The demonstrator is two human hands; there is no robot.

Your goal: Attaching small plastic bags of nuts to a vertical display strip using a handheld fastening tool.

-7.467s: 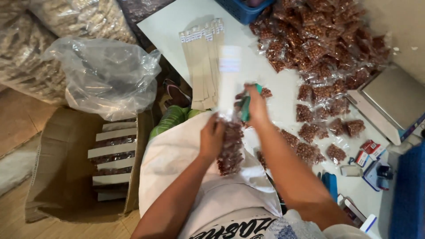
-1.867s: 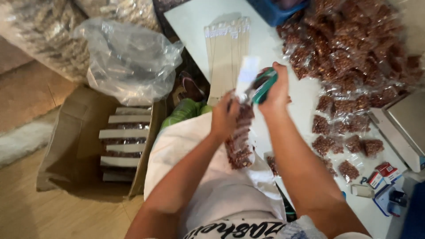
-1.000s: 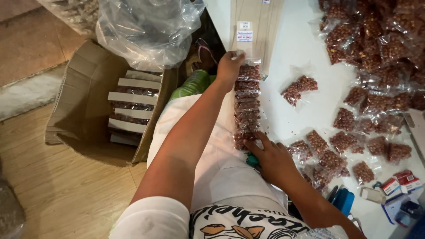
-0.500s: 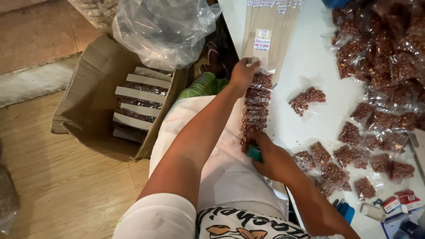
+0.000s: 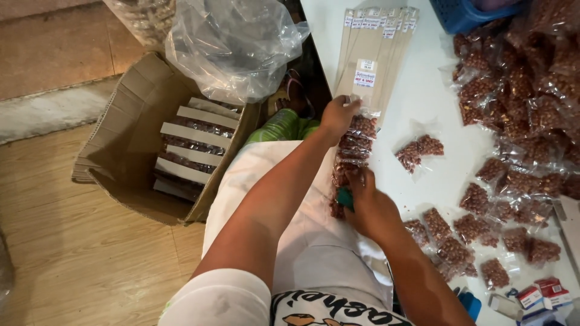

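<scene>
My left hand [image 5: 338, 115] grips the top of a long strip of small clear nut packets [image 5: 353, 154], right under its beige card header. The strip lies along the near edge of the white table [image 5: 423, 102]. My right hand [image 5: 370, 205] rests on the strip's lower part with a small green tool [image 5: 345, 197] in its fingers. A stack of beige card strips [image 5: 374, 48] lies just beyond my left hand. One loose packet of nuts [image 5: 418, 151] sits to the right of the strip.
Many loose nut packets [image 5: 519, 121] cover the table's right side. An open cardboard box [image 5: 139, 139] with finished strips stands on the wooden floor to the left, under a big clear plastic bag [image 5: 232, 45]. A blue basket [image 5: 465, 12] is at the table's far edge.
The strip was held up in the air, then laid flat on the table edge. My right hand has come down from its top to its lower part.
</scene>
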